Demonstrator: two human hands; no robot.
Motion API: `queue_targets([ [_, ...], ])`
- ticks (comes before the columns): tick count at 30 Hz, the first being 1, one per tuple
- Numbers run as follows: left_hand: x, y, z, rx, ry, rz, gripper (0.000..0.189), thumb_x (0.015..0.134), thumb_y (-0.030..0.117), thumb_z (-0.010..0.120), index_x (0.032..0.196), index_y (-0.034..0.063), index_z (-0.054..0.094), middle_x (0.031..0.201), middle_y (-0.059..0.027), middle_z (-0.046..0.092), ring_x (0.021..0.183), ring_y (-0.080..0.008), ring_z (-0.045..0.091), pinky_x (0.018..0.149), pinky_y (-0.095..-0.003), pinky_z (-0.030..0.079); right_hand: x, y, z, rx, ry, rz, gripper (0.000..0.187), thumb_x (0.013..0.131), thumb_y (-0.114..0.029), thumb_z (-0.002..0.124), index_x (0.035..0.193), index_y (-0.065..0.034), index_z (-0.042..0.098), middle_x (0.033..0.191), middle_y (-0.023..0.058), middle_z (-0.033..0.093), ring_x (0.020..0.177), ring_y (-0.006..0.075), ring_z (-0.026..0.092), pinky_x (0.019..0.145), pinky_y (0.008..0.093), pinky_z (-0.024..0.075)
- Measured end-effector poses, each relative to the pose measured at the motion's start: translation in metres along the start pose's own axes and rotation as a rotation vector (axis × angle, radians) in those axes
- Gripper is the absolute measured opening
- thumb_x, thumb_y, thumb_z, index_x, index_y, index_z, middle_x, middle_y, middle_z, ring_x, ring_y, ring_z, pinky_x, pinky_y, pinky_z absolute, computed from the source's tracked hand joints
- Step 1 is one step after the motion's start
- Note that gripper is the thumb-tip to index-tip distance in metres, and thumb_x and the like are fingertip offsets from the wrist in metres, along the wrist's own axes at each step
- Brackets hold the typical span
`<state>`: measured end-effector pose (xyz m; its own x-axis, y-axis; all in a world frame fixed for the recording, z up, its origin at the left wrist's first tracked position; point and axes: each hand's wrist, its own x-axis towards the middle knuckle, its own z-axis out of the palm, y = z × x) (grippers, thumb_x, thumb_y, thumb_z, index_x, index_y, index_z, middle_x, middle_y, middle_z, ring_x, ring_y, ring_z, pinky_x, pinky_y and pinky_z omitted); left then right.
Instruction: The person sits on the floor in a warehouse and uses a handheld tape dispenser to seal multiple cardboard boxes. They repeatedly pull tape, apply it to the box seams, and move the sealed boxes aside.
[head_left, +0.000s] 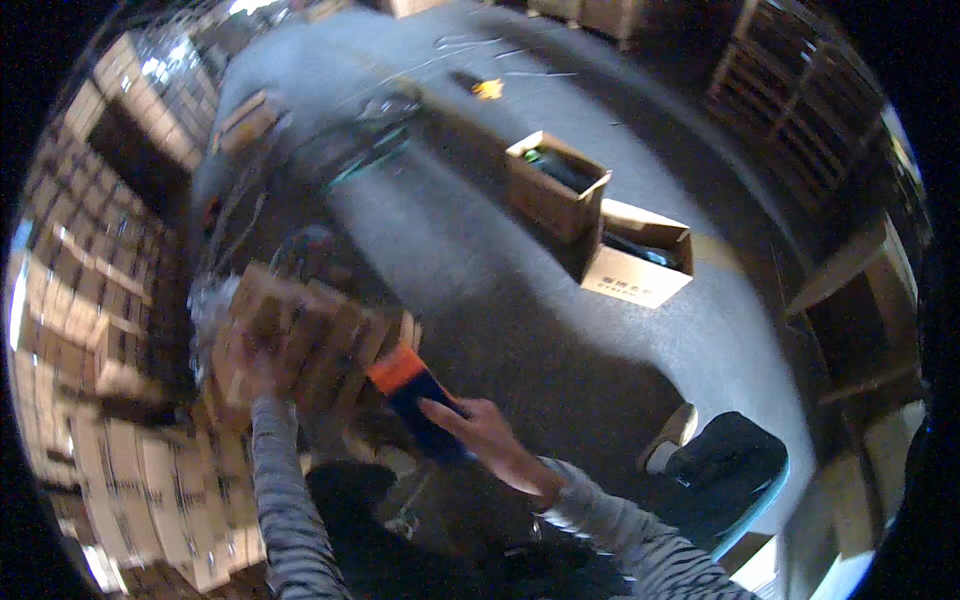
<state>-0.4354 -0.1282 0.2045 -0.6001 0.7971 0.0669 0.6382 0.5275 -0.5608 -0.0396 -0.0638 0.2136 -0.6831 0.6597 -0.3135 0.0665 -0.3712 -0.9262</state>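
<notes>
My right hand (491, 442) grips a flat box (424, 412) that is dark blue with an orange end. Its orange end points up and left, close to a row of small brown cardboard boxes (330, 337). Over the left end of that row, my left hand (255, 364) is blurred by motion. It appears to touch the cardboard, but its fingers are too smeared to tell whether they hold anything. Both forearms are in striped grey sleeves.
Two open cartons stand on the floor, one (551, 199) holding dark items, the other (637, 281) bearing printing. Stacked cardboard boxes (142, 480) line the left. A slatted wooden structure (795, 97) rises at upper right. A yellow object (489, 89) lies farther off.
</notes>
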Motion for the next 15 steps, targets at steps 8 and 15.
queue_targets([
  [8,0.010,0.132,0.090,-1.295,-0.178,0.099,0.062,0.095,0.030,0.056,0.145,0.0015,0.032,0.144,-0.0171,0.042,0.129,-0.0290,0.045,0.109,-0.0378,0.035,-0.135,0.043,-0.255,-0.369,0.700,0.160,0.044,0.087,-0.041,0.070,0.101,0.0003,0.070,0.079,0.0021,0.067,0.063,0.0120,0.058,0.060,0.0299,0.0488],
  [15,-0.075,0.345,-0.054,-1.459,-0.254,0.461,0.053,0.097,0.024,0.054,0.143,0.0041,0.037,0.136,-0.0164,0.053,0.127,-0.0295,0.048,0.106,-0.0373,0.037,-0.142,-0.013,-0.259,0.245,0.985,-0.086,0.049,0.095,-0.046,0.054,0.120,-0.0048,0.061,0.097,0.0035,0.065,0.080,0.0144,0.063,0.072,0.0289,0.0502],
])
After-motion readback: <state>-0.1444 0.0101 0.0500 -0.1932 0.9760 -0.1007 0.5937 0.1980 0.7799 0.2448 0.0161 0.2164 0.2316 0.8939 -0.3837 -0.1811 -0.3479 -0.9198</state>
